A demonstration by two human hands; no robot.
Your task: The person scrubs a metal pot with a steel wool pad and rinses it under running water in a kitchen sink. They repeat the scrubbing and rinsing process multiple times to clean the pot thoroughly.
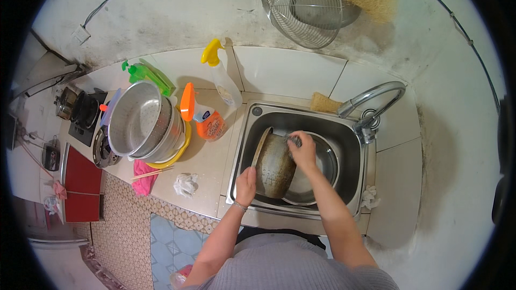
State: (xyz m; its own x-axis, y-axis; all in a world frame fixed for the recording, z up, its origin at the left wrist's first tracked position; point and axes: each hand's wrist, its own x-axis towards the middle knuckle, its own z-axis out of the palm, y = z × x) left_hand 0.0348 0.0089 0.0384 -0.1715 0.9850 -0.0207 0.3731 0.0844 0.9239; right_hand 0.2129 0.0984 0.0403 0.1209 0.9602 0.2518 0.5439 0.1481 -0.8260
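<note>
A stained metal pot (274,167) lies tilted on its side in the stainless steel sink (352,169), its rim towards the left. My left hand (246,185) grips that rim at the lower left. In my right hand (303,151) is a grey metal scouring pad (295,141), held against the pot's outer wall near its base. Behind the pot, a round steel basin (328,161) rests in the sink, partly covered by the pot and my right forearm. The curved chrome faucet (375,92) stands at the sink's back right corner.
Left of the sink stand an orange spray bottle (210,125), a yellow-topped spray bottle (227,84), a green pump bottle (147,77) and stacked colanders (135,119). A pink cloth (142,185) with chopsticks and a crumpled white tissue (185,185) lie nearby. A sponge (323,102) sits behind the sink.
</note>
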